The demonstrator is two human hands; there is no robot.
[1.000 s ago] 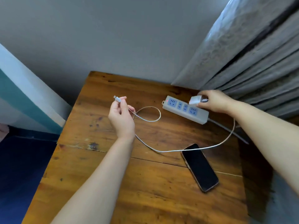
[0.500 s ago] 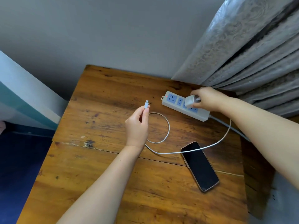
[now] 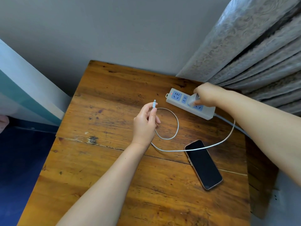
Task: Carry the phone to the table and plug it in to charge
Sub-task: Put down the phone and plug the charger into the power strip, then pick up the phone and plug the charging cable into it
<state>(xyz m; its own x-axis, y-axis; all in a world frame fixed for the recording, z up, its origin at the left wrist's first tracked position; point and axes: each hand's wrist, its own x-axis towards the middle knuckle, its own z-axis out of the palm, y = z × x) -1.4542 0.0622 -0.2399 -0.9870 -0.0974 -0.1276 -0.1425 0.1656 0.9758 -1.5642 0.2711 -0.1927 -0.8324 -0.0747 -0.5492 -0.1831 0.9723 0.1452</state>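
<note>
A black-screened phone (image 3: 203, 163) lies face up on the wooden table (image 3: 101, 168), right of centre. My left hand (image 3: 145, 123) pinches the small connector (image 3: 154, 104) of a white charging cable (image 3: 172, 132), its tip pointing up. The cable loops on the table, crosses the phone's top corner and rises toward my right hand (image 3: 206, 95). That hand grips a white charger plug (image 3: 193, 99) pressed against the middle of a white power strip (image 3: 189, 105) with blue sockets.
A grey patterned curtain (image 3: 254, 51) hangs at the back right, just behind the power strip. A grey wall stands behind the table. A blue floor (image 3: 21, 160) lies off the table's left edge. The strip's grey cord (image 3: 231, 123) trails off to the right.
My left hand carried the connector rightward, toward the power strip. My right hand brought the charger plug down from above the strip's right end onto the strip's middle.
</note>
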